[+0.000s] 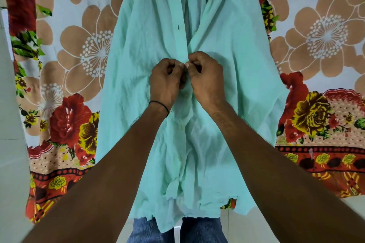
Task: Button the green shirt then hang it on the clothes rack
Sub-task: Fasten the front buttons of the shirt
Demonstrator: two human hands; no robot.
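Green shirt (227,31) of thin, crinkled woven cloth, spread flat on a floral-printed sheet (79,49), collar far, hem near. Left hand (166,83), wearing a black cord wristband (160,104), and right hand (207,79) meet at mid-placket, fingers of both curled, pinching the front edges. Open slit buttonholes (177,27) lie farther up.
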